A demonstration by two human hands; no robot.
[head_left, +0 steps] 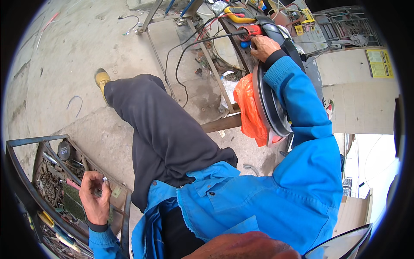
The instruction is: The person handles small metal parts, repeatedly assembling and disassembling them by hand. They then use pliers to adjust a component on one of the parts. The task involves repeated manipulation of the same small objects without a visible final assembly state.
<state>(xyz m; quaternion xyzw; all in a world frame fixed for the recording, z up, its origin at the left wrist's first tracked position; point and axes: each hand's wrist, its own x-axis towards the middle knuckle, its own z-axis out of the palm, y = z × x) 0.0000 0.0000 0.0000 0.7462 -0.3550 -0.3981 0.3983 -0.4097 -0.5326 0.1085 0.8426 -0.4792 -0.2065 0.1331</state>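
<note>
Concrete floor (71, 71), left hand (95, 198) pinching silvery piece (105, 178), right hand (264, 47) curled (hold unclear) beside red tool (250, 32)

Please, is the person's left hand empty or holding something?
Holding something: the left hand pinches a small shiny piece between thumb and finger; exactly what, I cannot tell.

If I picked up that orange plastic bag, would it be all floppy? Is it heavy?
Probably floppy: the orange plastic bag hangs in loose creases. The plastic itself looks thin, so it's likely light, though I can't see whether anything is inside. Its shiny wrinkles suggest it might feel a bit slippery and crinkle when squeezed.
</note>
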